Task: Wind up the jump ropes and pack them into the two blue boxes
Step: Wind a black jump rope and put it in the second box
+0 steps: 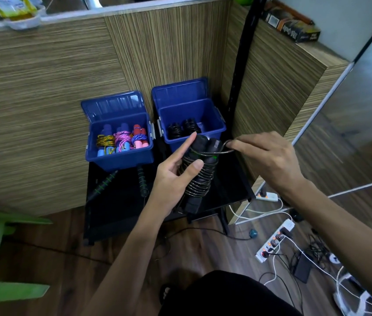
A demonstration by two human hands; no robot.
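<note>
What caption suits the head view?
Left hand holds a wound black jump rope; right hand pinches its loose end.

Two boxes stood side by side at the back of a low table (pixel 102 215), against the wall. The left box (pixel 121 159) held three wound ropes (pixel 121 139) in a row; the right box (pixel 212 120) held two coils (pixel 183 128) at its left side. Before the left box, two handles (pixel 123 181) lay on the table. A wound rope (pixel 199 174) was held above the table, before the right box, between the left hand (pixel 173 176) and the right hand (pixel 269 156).
</note>
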